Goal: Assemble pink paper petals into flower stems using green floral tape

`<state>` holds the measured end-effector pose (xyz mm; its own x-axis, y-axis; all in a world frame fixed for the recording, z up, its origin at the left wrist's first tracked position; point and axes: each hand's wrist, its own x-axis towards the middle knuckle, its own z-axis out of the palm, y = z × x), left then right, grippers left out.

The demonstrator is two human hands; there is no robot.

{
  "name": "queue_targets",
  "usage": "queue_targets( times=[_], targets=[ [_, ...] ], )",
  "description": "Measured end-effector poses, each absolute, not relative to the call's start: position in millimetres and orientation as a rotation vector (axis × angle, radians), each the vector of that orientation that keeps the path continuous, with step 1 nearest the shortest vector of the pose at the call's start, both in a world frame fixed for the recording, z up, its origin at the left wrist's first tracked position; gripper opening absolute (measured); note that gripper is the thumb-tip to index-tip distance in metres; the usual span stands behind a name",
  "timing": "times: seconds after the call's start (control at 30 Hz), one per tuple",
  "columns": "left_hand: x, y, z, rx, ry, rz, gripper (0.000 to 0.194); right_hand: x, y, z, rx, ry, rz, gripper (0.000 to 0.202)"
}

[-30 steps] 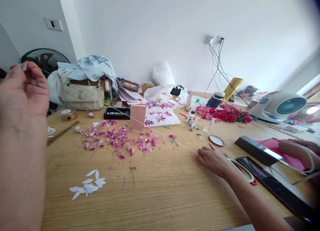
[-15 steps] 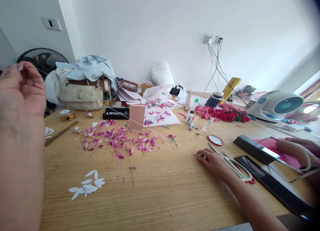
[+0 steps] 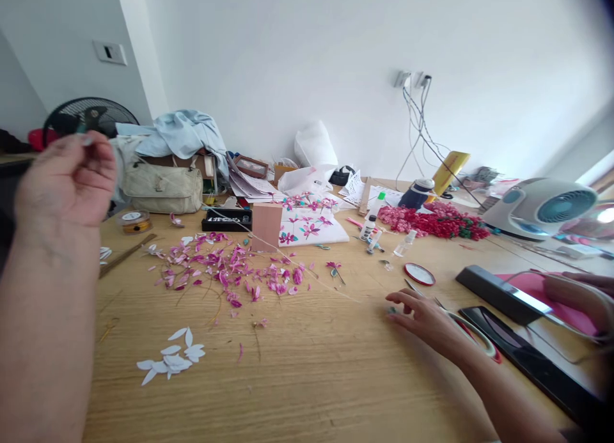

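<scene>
My left hand [image 3: 71, 174] is raised at the far left, its fingers pinched on the end of a thin pale thread [image 3: 288, 257] that runs down across the table toward the right. Low over the table, my right hand [image 3: 419, 312] has its fingers apart, with a tiny green piece [image 3: 392, 309] by the fingertips; the thread's far end lies free of it. Scissors [image 3: 472, 334] lie partly under my right forearm. Pink petals [image 3: 230, 264] are scattered at centre left, and white leaf-shaped pieces [image 3: 173, 361] lie nearer the front.
A pink board [image 3: 275, 225] stands behind the petals, beside a black case [image 3: 225, 220]. Glue bottles [image 3: 368, 228] and a round red-rimmed lid [image 3: 419, 274] are on the right. Another person's hand [image 3: 575, 302] rests at the right edge near a lamp [image 3: 503, 294].
My right hand has opened, and the thread's end has come away from it. My left hand sits further right and slightly lower in view. The whole view has shifted a little.
</scene>
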<state>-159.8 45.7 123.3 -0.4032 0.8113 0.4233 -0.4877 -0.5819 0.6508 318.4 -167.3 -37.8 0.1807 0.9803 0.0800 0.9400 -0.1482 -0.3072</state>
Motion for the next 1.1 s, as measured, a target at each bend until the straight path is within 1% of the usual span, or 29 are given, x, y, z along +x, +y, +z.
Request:
queue_targets(
  times=[0.03, 0.1, 0.2, 0.27, 0.33, 0.5, 0.67, 0.73, 0.83, 1.1],
  targets=[
    [-154, 44, 122, 0.964, 0.504, 1.963, 0.027, 318, -166, -33, -2.166, -1.804, 0.142, 0.028],
    [-140, 38, 118, 1.105, 0.494, 1.707, 0.025, 311, -160, -20, -2.104, -1.731, 0.003, 0.029],
    [-112, 25, 106, 1.31, 0.508, 1.32, 0.009, 284, -147, 10, -1.887, -1.645, -0.143, 0.028],
    [-92, 17, 97, 1.388, 0.507, 1.072, 0.003, 257, -138, 30, -1.77, -1.602, -0.102, 0.024],
    [-75, 9, 88, 1.455, 0.484, 0.915, 0.006, 228, -129, 47, -1.61, -1.555, 0.033, 0.023],
    [-54, -2, 75, 1.546, 0.425, 0.769, 0.012, 173, -103, 68, -1.408, -1.525, 0.365, 0.024],
    [-47, -7, 73, 1.751, 0.45, 0.742, 0.014, 143, -85, 70, -1.322, -1.547, 0.766, 0.037],
    [-45, -10, 73, 1.811, 0.48, 0.704, 0.015, 135, -79, 67, -1.282, -1.524, 0.84, 0.034],
    [-42, -13, 73, 1.84, 0.527, 0.667, 0.016, 130, -74, 60, -1.256, -1.483, 0.938, 0.026],
    [-39, -9, 64, 1.754, 0.451, 0.603, 0.013, 137, -76, 53, -1.091, -1.319, 1.309, 0.024]
  ],
)
